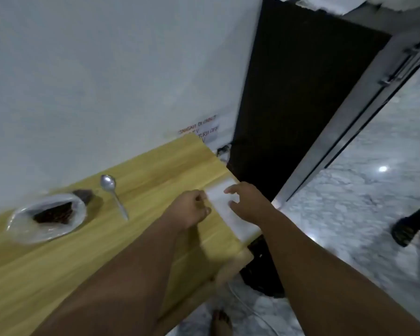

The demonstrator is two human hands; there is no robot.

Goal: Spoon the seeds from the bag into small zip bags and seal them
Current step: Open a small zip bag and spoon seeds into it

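The wooden table [155,166] carries an open seed bag [46,217], a spoon [114,196] and clear zip bags [235,221].

Dim indoor light, overall motion blur, bent edges, floor [364,197] glare probably a lamp reflection

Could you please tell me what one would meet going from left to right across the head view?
Seed bag → spoon → left hand → right hand → shoe on the floor. The zip bags overlap both hands, so I left them out.
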